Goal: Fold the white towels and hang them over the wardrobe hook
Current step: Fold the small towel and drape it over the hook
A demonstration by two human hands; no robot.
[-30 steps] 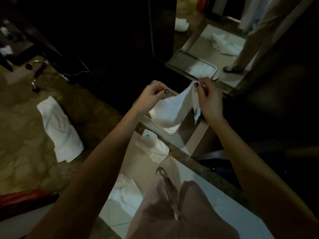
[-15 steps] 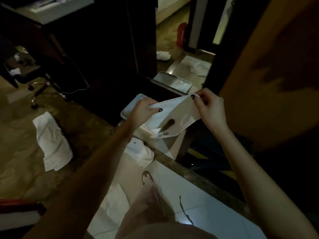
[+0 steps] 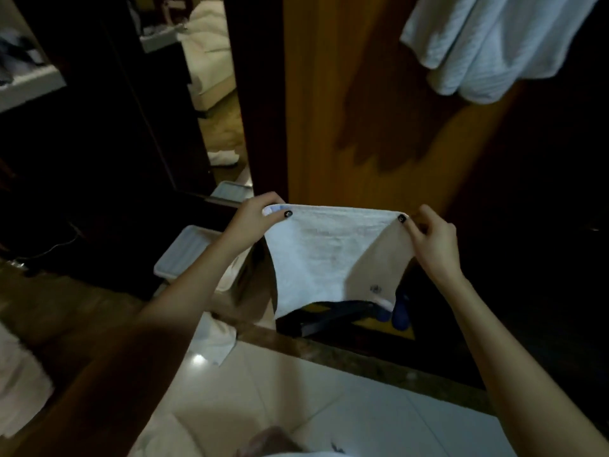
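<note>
In the middle of the frame, a white towel hangs spread between two hands, in front of the wooden wardrobe door. The left hand pinches its upper left corner, thumb on the near face and fingers curled behind. The right hand pinches the upper right corner the same way. Each grip is clamped on cloth, not loose. The top edge runs taut and nearly level between the two thumbs, and I judge that is the reason for the hold. Pulled straight from two corners, the cloth falls flat and shows its lower edge, with a small dark emblem at the lower right, so the corners can be matched for a clean fold. It hangs clear of the floor and touches nothing below it.

At the upper right of the frame, other white towels already drape down in thick folded lobes. Whatever carries them lies above the frame, so the hook itself cannot be seen. This towel is likely bound for the same place, and holding it high and close to the door shortens the lift.

Left of centre and lower, another towel lies crumpled on the pale tiled floor, near a white container, presumably waiting its turn. The fold appears to be at its start. I cannot tell whether the held cloth is a single layer or already doubled once.
</note>
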